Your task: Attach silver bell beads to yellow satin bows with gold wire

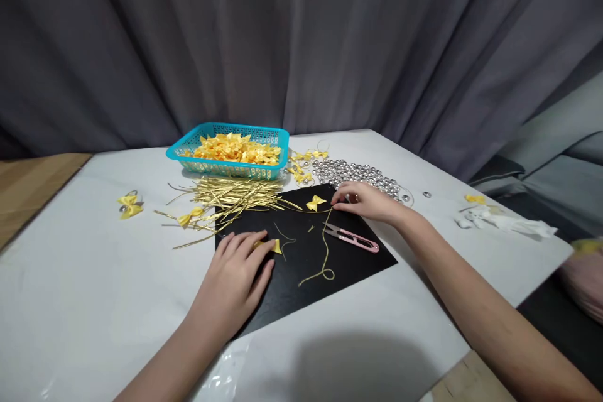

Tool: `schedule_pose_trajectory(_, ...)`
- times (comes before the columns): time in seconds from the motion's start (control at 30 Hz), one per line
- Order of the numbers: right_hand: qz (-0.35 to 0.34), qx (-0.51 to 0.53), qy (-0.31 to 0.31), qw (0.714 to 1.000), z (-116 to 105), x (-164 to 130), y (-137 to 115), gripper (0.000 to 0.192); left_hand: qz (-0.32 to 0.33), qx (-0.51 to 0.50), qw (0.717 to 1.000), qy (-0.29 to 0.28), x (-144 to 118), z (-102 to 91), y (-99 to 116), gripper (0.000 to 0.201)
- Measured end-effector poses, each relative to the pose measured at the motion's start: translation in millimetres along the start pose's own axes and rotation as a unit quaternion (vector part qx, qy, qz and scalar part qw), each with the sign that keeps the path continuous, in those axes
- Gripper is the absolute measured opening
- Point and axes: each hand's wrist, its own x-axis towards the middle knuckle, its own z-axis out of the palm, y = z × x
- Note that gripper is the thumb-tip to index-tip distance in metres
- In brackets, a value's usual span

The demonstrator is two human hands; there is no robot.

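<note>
My left hand (pixel 238 267) lies with fingers apart on the black mat (pixel 292 289). Its fingertips cover part of a yellow ribbon bow (pixel 277 246). At the mat's far right edge, my right hand (pixel 360 198) has thumb and finger pinched on a gold cord (pixel 326 245). From there the cord trails down the mat into a small loop. Another yellow bow (pixel 315 202) lies just left of the right fingertips. Pink-handled thread snips (pixel 351 237) rest below that hand, blades pointing left. Thin thread scraps (pixel 284 240) lie near my left fingers.
Behind the mat stands a blue basket (pixel 282 149) of yellow bows, with gold twist ties (pixel 235 193) heaped before it. Many silver beads (pixel 358 174) spread at the back right. A finished-looking bow (pixel 129 206) sits far left. Crumpled white plastic (pixel 513 223) lies right.
</note>
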Motion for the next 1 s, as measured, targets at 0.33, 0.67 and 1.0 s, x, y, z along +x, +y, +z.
schedule_pose_trajectory(0.33, -0.141, 0.115, 0.047, 0.982, 2, -25, -79, 0.017, 0.011, -0.079, 0.997, -0.007, -3, 10.7, 43, 0.016)
schedule_pose_trajectory(0.67, -0.053, 0.27, 0.128, 0.953, -3, -32, -79, 0.026, 0.001, -0.052, 0.995, 0.086, 1, 2.3, 44, 0.018)
schedule_pose_trajectory(1.0, 0.018, 0.412, -0.084, 0.907, 44, -32, -114, 0.028, -0.111, -0.022, 0.985, 0.133, 3, -13.2, 2, 0.011)
